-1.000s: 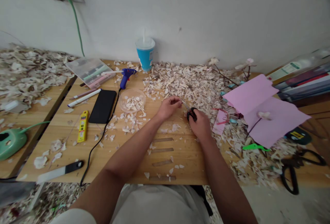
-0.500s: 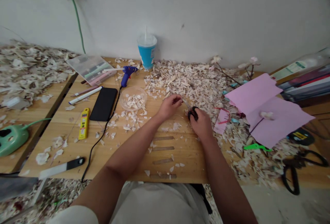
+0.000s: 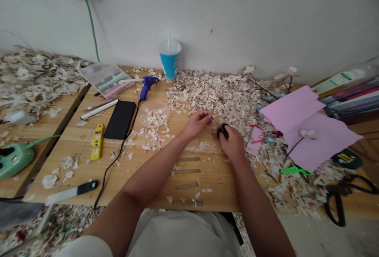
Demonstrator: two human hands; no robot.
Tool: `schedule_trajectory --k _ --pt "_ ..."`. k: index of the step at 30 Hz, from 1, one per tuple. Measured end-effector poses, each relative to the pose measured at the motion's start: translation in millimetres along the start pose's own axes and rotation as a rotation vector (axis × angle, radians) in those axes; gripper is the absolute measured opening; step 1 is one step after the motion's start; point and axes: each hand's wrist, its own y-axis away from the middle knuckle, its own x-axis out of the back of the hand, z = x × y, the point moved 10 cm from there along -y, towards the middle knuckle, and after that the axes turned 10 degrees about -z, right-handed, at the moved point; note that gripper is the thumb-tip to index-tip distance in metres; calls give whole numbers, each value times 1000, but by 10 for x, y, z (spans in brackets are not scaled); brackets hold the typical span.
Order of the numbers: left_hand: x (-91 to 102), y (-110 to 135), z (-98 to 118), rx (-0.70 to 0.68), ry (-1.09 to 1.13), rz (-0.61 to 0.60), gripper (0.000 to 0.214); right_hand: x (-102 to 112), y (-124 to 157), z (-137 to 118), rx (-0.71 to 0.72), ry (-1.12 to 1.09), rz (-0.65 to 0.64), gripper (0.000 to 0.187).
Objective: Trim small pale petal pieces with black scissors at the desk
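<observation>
Black-handled scissors (image 3: 222, 130) sit in my right hand (image 3: 233, 143), their blades pointing up and left toward my left hand (image 3: 199, 123). The fingers of my left hand are pinched together at the blade tips; what lies between them is too small to name. Behind both hands spreads a heap of pale shavings (image 3: 213, 91). To the left stands a clear round bowl (image 3: 142, 120) with pale flakes in it, and more flakes lie loose around it.
Left of the bowl are a blue glue gun (image 3: 145, 89) with its black cord, a phone (image 3: 120, 120) and a yellow box (image 3: 97, 142). A blue cup (image 3: 170, 61) stands by the wall. Pink paper (image 3: 314, 138) and larger black scissors (image 3: 339, 196) lie at right.
Both hands stay at nearly the same spot. The scissor blades and the left fingertips have shifted slightly; the whole view has moved a little.
</observation>
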Motion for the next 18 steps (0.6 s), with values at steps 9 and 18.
schedule_trajectory --k 9,18 --pt "3 24 118 -30 -47 10 25 -8 8 12 -3 29 -7 23" --pt "93 46 318 -106 -507 8 13 2 7 -22 14 82 -19 23"
